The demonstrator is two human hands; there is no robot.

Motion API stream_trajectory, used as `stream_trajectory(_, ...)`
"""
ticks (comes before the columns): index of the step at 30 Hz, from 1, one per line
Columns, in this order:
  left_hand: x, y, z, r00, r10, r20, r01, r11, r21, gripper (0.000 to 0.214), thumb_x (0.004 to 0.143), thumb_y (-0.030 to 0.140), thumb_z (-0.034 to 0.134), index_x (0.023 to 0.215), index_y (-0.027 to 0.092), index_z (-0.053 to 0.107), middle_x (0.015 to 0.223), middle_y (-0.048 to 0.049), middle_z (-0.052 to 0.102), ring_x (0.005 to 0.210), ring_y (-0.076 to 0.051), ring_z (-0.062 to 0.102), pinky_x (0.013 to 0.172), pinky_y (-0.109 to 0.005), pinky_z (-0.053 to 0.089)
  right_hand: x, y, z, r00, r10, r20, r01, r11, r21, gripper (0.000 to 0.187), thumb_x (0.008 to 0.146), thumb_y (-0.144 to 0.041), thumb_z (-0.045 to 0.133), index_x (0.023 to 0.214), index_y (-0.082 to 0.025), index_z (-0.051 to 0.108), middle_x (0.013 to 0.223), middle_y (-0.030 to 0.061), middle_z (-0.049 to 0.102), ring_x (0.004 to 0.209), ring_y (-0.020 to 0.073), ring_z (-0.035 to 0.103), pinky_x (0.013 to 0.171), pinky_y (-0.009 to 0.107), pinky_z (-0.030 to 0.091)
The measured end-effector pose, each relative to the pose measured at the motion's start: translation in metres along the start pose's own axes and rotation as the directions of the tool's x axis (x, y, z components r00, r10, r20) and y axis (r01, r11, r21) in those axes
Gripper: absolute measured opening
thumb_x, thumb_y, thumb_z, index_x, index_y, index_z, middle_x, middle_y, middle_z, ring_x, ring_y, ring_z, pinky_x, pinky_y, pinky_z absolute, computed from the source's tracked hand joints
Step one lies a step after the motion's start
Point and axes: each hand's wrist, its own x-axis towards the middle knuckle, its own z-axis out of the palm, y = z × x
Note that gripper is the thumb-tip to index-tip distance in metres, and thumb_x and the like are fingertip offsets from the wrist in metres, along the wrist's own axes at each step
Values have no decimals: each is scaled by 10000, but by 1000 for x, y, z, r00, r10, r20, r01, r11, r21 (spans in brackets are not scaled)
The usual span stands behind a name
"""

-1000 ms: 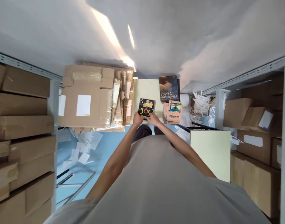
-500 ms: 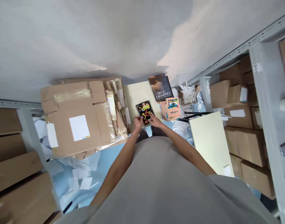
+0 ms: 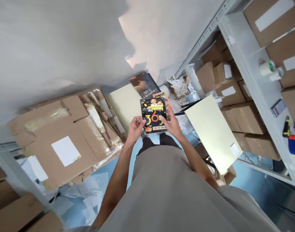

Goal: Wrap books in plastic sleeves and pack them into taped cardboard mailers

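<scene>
Both hands hold a black book (image 3: pixel 153 109) with a large coloured "365" on its cover, raised in front of my body. My left hand (image 3: pixel 135 128) grips its lower left edge, thumb on the cover. My right hand (image 3: pixel 172 123) clasps the right edge, with the thumb lying over the last digit. Behind the book, a larger dark book (image 3: pixel 143 84) with white lettering lies on the cream board (image 3: pixel 124 103). Pinkish-orange booklets (image 3: pixel 163 95) are mostly hidden behind the black book.
Flattened cardboard boxes (image 3: pixel 53 125) are stacked at the left. White paper strips (image 3: pixel 180 87) fill a spot at the back right. A pale panel (image 3: pixel 210 129) stands at my right, before metal shelving (image 3: pixel 249 64) with cartons, tape rolls (image 3: pixel 267 68), a phone (image 3: pixel 278 108) and a cutter (image 3: pixel 286 126).
The black book has been lifted off the cream board towards me and looks larger. Both hands rose with it. My view has turned to the right, showing more of the shelving.
</scene>
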Motion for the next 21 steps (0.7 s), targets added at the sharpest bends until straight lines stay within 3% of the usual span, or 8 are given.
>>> stream_trajectory(3, -2, 22, 53, 988, -23, 155, 23, 1000, 2, 667, 804, 782, 899, 1099, 239, 647, 936, -43, 794, 905, -212, 761, 866, -337, 619, -25, -1, -34, 984, 26, -177, -22, 1000, 22, 957, 1081, -777, 588, 1826, -235, 325, 1807, 173, 499, 1638, 365, 542, 1371, 576, 449)
stream_trajectory(6, -4, 26, 114, 965, -53, 256, 51, 999, 13, 676, 782, 769, 928, 1094, 219, 691, 928, -55, 816, 907, -223, 777, 880, -356, 633, -45, 20, -72, 936, 68, -344, -48, 997, 65, 871, 1124, -757, 489, 1816, -244, 363, 1825, 150, 481, 1698, 357, 460, 1411, 591, 385)
stream_trajectory(10, -7, 14, 202, 919, -121, 374, 103, 992, 66, 683, 778, 739, 951, 1133, 187, 761, 946, -83, 847, 944, -269, 812, 879, -396, 667, -68, 70, -138, 862, 115, -493, -25, 982, 185, 829, 1153, -735, 398, 1822, -247, 381, 1846, 120, 459, 1736, 333, 402, 1444, 589, 328)
stream_trajectory(13, -12, 0, 278, 860, -190, 474, 153, 981, 115, 670, 819, 749, 920, 1151, 181, 799, 1003, -95, 862, 982, -294, 830, 881, -410, 688, -88, 110, -191, 797, 172, -579, -9, 962, 274, 832, 1146, -743, 410, 1824, -260, 393, 1844, 99, 466, 1744, 323, 391, 1451, 583, 314)
stream_trajectory(17, -20, -18, 379, 807, -232, 543, 164, 972, 171, 684, 761, 776, 953, 1072, 181, 823, 987, -81, 861, 1007, -302, 828, 889, -407, 697, -114, 159, -254, 700, 243, -671, 6, 938, 346, 845, 1138, -767, 414, 1815, -261, 418, 1827, 87, 494, 1726, 306, 426, 1452, 551, 318)
stream_trajectory(21, -30, -34, 456, 787, -232, 572, 102, 963, 251, 648, 780, 748, 954, 1071, 181, 837, 1002, -68, 857, 1000, -267, 811, 904, -367, 672, -134, 203, -305, 634, 288, -717, -11, 931, 365, 842, 1142, -777, 374, 1824, -283, 398, 1794, 84, 540, 1708, 291, 453, 1434, 532, 354)
